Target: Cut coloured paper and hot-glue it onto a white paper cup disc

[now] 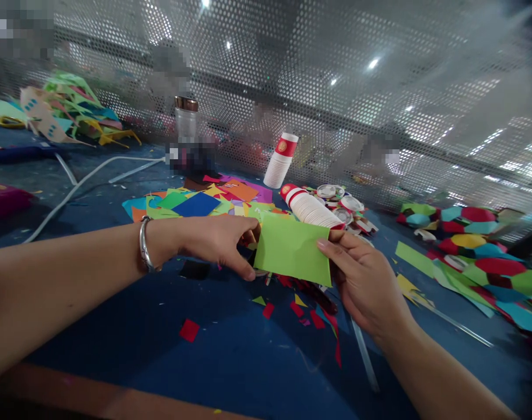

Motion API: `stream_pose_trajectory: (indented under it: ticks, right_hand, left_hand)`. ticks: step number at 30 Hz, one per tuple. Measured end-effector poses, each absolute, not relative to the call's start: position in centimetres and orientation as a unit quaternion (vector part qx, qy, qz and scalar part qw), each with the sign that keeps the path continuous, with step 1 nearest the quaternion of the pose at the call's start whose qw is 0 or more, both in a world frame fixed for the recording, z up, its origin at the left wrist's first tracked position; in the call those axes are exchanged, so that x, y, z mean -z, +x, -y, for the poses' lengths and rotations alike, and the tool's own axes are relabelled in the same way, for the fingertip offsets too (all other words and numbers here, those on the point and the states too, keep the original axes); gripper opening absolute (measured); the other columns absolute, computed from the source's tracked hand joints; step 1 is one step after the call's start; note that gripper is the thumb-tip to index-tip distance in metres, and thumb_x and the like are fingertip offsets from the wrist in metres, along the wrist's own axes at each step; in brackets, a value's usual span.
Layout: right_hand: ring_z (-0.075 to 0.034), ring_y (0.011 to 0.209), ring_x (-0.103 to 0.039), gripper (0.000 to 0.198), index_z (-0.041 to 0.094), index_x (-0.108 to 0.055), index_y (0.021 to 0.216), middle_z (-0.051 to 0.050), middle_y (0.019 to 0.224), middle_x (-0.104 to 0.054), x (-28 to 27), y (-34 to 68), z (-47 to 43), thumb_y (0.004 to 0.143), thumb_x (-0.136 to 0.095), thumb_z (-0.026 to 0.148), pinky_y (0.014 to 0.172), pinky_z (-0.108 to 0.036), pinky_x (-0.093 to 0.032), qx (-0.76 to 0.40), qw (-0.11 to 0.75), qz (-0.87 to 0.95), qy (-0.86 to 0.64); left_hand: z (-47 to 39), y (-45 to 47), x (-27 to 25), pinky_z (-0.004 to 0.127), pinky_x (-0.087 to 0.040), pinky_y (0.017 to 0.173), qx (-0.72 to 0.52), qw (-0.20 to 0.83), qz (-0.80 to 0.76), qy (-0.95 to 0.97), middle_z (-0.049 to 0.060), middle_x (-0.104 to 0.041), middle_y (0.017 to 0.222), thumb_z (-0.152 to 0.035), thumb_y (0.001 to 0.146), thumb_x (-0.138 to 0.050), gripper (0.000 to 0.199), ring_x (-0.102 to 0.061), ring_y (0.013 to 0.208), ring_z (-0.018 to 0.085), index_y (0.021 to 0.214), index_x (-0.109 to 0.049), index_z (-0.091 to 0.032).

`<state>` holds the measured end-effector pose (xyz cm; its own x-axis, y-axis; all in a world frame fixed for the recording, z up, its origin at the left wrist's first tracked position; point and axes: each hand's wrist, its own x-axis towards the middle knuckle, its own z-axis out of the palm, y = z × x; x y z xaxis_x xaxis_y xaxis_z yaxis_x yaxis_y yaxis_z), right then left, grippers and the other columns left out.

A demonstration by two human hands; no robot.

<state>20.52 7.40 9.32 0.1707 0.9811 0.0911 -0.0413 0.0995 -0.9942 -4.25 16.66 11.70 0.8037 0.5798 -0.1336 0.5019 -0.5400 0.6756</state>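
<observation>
A light green rectangular sheet of foam or card [293, 251] is held up in front of me, above the table. My right hand [362, 274] pinches its right edge, thumb on the near face and fingers behind. At the sheet's left edge is my left hand [217, 239], curved with thumb and fingers spread apart; some of its fingertips are hidden, and I cannot tell whether they touch the sheet. Behind the sheet lies a pile of coloured sheets [198, 204]. Small red scraps [189, 330] are scattered on the table below.
Stacked paper cups stand upright [280, 160], with another cup stack [312, 207] lying beside them. A jar [186, 119] is at the back before a perforated metal screen [248, 70]. Coloured paper shapes [497, 274] lie right; glue sticks [364, 356] and a white cable [77, 186] cross the blue table.
</observation>
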Motion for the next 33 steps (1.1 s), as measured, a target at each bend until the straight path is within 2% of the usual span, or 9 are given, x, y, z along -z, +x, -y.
stream_pose_trajectory:
  ticks: [5, 8, 11, 13, 16, 22, 26, 33]
  right_hand:
    - [-0.015, 0.075, -0.070, 0.013, 0.022, -0.075, 0.094, -0.002, 0.088, -0.077, -9.3, 20.4, -7.5, 0.084, -0.080, 0.026, 0.067, -0.022, -0.055, -0.453, 0.576, 0.459, -0.503]
    - [-0.015, 0.075, -0.070, 0.013, 0.023, -0.075, 0.096, -0.002, 0.089, -0.077, -9.3, 20.4, -7.5, 0.083, -0.080, 0.025, 0.068, -0.023, -0.056, -0.457, 0.577, 0.455, -0.501]
    - [-0.016, 0.077, -0.071, 0.014, 0.024, -0.075, 0.098, -0.003, 0.092, -0.078, -9.3, 20.5, -7.4, 0.085, -0.079, 0.026, 0.071, -0.026, -0.057, -0.461, 0.571, 0.458, -0.502]
    - [-0.017, 0.079, -0.072, 0.015, 0.024, -0.075, 0.099, -0.004, 0.094, -0.078, -9.2, 20.6, -7.4, 0.085, -0.079, 0.027, 0.073, -0.027, -0.057, -0.460, 0.568, 0.462, -0.502]
    - [-0.018, 0.078, -0.072, 0.015, 0.024, -0.075, 0.099, -0.004, 0.093, -0.078, -9.1, 20.5, -7.4, 0.085, -0.079, 0.027, 0.071, -0.028, -0.057, -0.457, 0.567, 0.466, -0.503]
    - [-0.018, 0.075, -0.072, 0.017, 0.023, -0.075, 0.098, -0.004, 0.089, -0.078, -9.3, 20.3, -7.3, 0.082, -0.081, 0.026, 0.068, -0.029, -0.058, -0.461, 0.575, 0.450, -0.504]
    - [-0.017, 0.075, -0.072, 0.017, 0.023, -0.075, 0.099, -0.003, 0.089, -0.078, -9.3, 20.4, -7.3, 0.084, -0.081, 0.026, 0.066, -0.027, -0.057, -0.460, 0.575, 0.456, -0.499]
    - [-0.018, 0.075, -0.072, 0.015, 0.022, -0.074, 0.097, -0.003, 0.088, -0.078, -9.2, 20.5, -7.4, 0.084, -0.080, 0.028, 0.065, -0.028, -0.057, -0.454, 0.572, 0.467, -0.498]
  left_hand:
    - [-16.9, -4.0, -11.3, 0.037, -0.045, 0.094, -0.116, 0.438, -0.286, 0.844, 0.010, -0.066, 0.123, -0.036, 0.064, -0.087, 0.065, -0.062, 0.112, 0.028, 0.119, -0.058, -0.017]
    - [-16.6, -3.7, -10.8, 0.041, -0.048, 0.098, -0.139, 0.550, -0.246, 0.786, 0.012, -0.065, 0.128, -0.024, 0.063, -0.087, 0.070, -0.062, 0.117, 0.029, 0.126, -0.056, -0.018]
    - [-16.1, -3.5, -10.5, 0.043, -0.052, 0.094, -0.132, 0.681, -0.200, 0.692, 0.014, -0.066, 0.127, -0.015, 0.064, -0.084, 0.076, -0.068, 0.110, 0.028, 0.132, -0.053, -0.019]
    - [-15.8, -3.3, -10.4, 0.043, -0.053, 0.093, -0.133, 0.727, -0.186, 0.648, 0.013, -0.068, 0.122, -0.011, 0.064, -0.083, 0.078, -0.070, 0.102, 0.026, 0.135, -0.052, -0.019]
    - [-15.6, -3.1, -10.4, 0.040, -0.053, 0.092, -0.142, 0.750, -0.181, 0.621, 0.011, -0.070, 0.115, -0.006, 0.061, -0.083, 0.084, -0.071, 0.099, 0.024, 0.138, -0.050, -0.020]
    - [-15.9, -2.9, -10.3, 0.036, -0.052, 0.092, -0.134, 0.762, -0.181, 0.607, 0.009, -0.070, 0.117, -0.006, 0.058, -0.085, 0.085, -0.070, 0.099, 0.022, 0.135, -0.053, -0.020]
    - [-16.2, -3.1, -9.9, 0.035, -0.050, 0.095, -0.116, 0.773, -0.148, 0.606, 0.005, -0.069, 0.121, -0.006, 0.059, -0.084, 0.085, -0.068, 0.102, 0.020, 0.136, -0.054, -0.025]
    - [-16.3, -3.5, -10.3, 0.033, -0.049, 0.098, -0.071, 0.784, -0.141, 0.601, 0.004, -0.071, 0.119, -0.015, 0.064, -0.085, 0.068, -0.066, 0.109, 0.019, 0.126, -0.061, -0.022]
